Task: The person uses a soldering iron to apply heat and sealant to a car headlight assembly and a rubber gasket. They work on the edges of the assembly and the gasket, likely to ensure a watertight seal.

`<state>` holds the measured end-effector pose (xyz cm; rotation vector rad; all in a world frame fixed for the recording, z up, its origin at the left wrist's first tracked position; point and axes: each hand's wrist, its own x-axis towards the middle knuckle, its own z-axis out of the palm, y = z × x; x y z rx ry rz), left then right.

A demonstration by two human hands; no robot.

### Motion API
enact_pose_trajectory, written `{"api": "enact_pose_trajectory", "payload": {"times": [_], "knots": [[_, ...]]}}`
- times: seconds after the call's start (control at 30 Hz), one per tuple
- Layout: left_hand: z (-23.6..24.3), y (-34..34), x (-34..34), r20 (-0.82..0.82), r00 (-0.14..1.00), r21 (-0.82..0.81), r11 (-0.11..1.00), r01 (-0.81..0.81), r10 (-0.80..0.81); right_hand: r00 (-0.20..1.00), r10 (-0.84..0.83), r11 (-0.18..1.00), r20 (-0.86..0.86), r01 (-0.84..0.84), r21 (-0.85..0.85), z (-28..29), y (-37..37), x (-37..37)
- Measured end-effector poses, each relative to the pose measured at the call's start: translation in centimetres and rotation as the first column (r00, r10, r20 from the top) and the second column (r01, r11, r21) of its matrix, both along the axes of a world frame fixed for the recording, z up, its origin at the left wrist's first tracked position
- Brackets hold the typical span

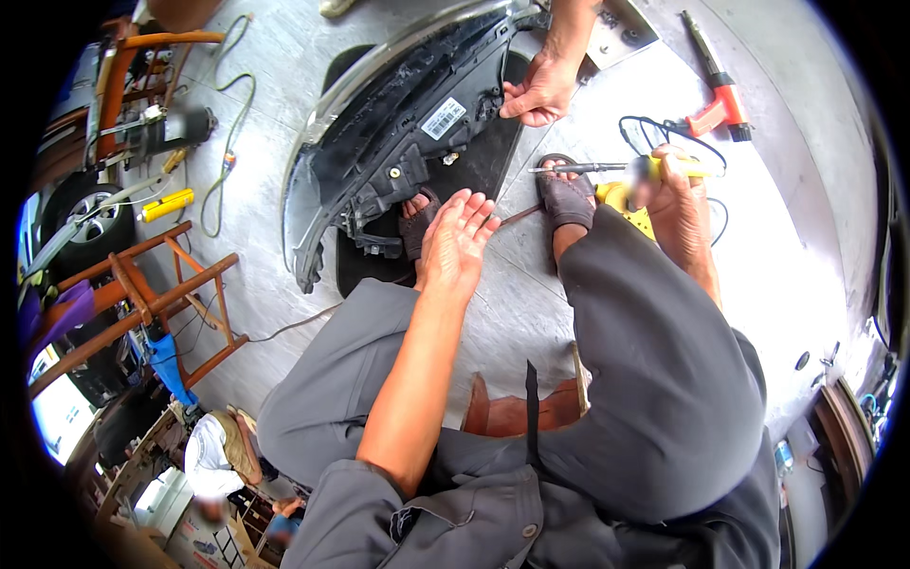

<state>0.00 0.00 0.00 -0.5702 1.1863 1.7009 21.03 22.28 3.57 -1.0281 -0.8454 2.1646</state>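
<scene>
A car headlight assembly [379, 152], with a black housing and a clear lens edge, lies in front of me on a dark mat. My left hand [453, 245] is beside its lower edge, palm turned up, fingers stretched and holding nothing. In my right hand [684, 204], above my right knee, is a yellow-handled soldering iron [607, 167]. Its thin metal tip points left toward the headlight, apart from it. Another person's hand [540, 90] comes from the top and touches the housing's right edge with pinched fingers.
A red heat gun [722, 109] lies at the upper right near a looping black cable [664, 123]. A yellow object [627, 204] sits beside my right foot. Wooden stools [142, 289], a wheel [90, 213] and a green cord [248, 104] are on the left.
</scene>
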Motion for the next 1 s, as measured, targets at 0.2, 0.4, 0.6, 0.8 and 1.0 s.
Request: {"api": "enact_pose_trajectory", "payload": {"times": [0.2,0.4,0.6,0.8,1.0], "knots": [[8.4,-3.2,1.2,-0.137,0.990,0.103,0.995,-0.001,0.015,0.988,-0.128,0.991,-0.083,0.124,-0.051,5.9,-1.9,2.0],[20.4,-9.8,0.4,-0.289,0.957,0.229,0.973,0.044,0.025,0.982,-0.015,0.996,-0.191,0.032,0.087,12.0,-1.2,5.0],[28.4,-18.4,-1.8,-0.536,0.827,0.330,0.944,0.021,0.169,0.945,0.000,0.988,-0.328,0.051,0.145,16.4,-1.8,6.4],[32.3,-24.6,-1.6,-0.662,0.689,0.360,0.932,-0.051,0.294,0.786,0.039,0.997,-0.617,0.013,0.080,20.8,-4.4,7.1],[34.4,-26.2,1.3,-0.773,0.582,0.327,0.945,0.026,0.252,0.669,0.211,0.969,-0.713,-0.049,0.240,26.3,-7.4,6.9]]}}
